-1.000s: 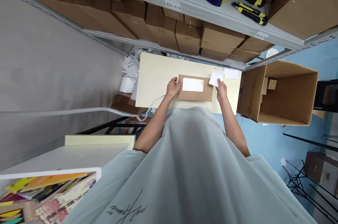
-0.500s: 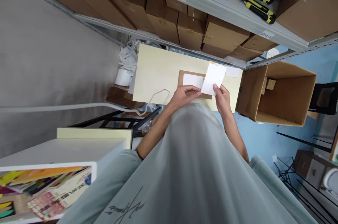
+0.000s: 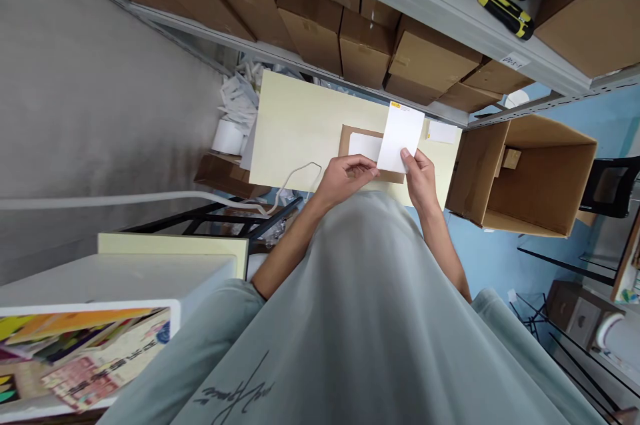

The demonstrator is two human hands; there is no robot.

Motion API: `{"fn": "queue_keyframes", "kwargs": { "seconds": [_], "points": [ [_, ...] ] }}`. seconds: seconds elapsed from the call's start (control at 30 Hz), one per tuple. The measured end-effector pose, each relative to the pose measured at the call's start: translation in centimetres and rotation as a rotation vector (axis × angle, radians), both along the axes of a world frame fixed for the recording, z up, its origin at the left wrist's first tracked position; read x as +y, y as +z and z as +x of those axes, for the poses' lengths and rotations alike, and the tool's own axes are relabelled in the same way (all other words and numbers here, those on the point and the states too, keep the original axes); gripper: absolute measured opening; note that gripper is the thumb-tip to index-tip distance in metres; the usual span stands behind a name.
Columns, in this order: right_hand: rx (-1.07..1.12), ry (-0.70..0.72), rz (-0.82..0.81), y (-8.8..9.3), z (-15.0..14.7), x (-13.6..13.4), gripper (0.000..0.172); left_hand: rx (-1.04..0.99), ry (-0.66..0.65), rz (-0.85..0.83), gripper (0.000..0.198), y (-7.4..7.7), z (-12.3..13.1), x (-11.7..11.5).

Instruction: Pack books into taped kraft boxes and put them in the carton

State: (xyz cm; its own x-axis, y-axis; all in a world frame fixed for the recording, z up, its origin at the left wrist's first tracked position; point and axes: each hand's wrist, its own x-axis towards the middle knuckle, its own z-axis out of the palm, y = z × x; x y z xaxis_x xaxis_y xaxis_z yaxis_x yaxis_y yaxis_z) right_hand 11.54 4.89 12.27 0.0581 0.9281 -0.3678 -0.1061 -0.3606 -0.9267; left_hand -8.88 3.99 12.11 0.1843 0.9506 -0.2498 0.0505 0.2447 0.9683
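A white card with a small yellow mark at its top edge is held tilted over the table. My right hand pinches its lower right part, thumb on top. At the lower left corner of the card, the thumb and fingertips of my left hand close in and appear to grip it. Beneath the card lies a brown cardboard piece, with a white sheet on it, both partly covered by the card and my hands. Another white card rests near the right end of the table.
The pale yellow table stands below a metal shelf of cardboard boxes. Two utility knives, one a yellow-black cutter, lie on the shelf. An open carton is to the right; a white cable crosses at left.
The view has shifted slightly. The held white card has moved a little up and left with my right hand, and stands somewhat straighter. Both hands keep nearly the same pose.
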Motion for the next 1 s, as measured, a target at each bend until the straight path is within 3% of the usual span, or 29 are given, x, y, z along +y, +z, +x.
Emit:
{"fn": "queue_keyframes", "kwargs": {
  "seconds": [0.17, 0.27, 0.33, 0.43, 0.5, 0.6, 0.83, 1.0],
  "points": [
    [-0.003, 0.029, -0.044, -1.3, -0.4, 0.1, 0.051, 0.017, -0.023, 0.034, 0.034, -0.3, -0.4, -0.1],
    [-0.085, -0.024, -0.029, -1.7, -0.6, -0.1, 0.052, 0.046, -0.017, 0.051, 0.034, -0.3, -0.6, -0.1],
    [-0.158, -0.034, 0.027, -1.0, -0.7, -0.6, 0.047, 0.061, -0.012, 0.065, 0.033, -0.2, -0.7, -0.1],
    [-0.229, 0.106, 0.113, 1.4, -1.1, -1.6, 0.025, 0.057, -0.03, 0.101, 0.03, 0.2, -0.9, -0.2],
    [-0.276, 0.197, 0.148, 2.9, -1.5, -2.3, 0.019, 0.055, -0.043, 0.127, 0.028, 0.3, -1.0, -0.4],
    [-0.342, 0.224, 0.182, 3.8, -2.1, -2.8, 0.015, 0.069, -0.07, 0.151, 0.027, 0.4, -1.0, -0.7],
    [-0.423, 0.282, 0.226, 2.8, -2.8, -2.9, 0.009, 0.046, -0.091, 0.171, 0.019, 0.3, -1.4, -1.6],
    [-0.499, 0.262, 0.22, 2.0, -3.8, -3.1, 0.009, -0.002, -0.044, 0.158, 0.009, -1.3, -2.8, -2.0]
  ]
}}
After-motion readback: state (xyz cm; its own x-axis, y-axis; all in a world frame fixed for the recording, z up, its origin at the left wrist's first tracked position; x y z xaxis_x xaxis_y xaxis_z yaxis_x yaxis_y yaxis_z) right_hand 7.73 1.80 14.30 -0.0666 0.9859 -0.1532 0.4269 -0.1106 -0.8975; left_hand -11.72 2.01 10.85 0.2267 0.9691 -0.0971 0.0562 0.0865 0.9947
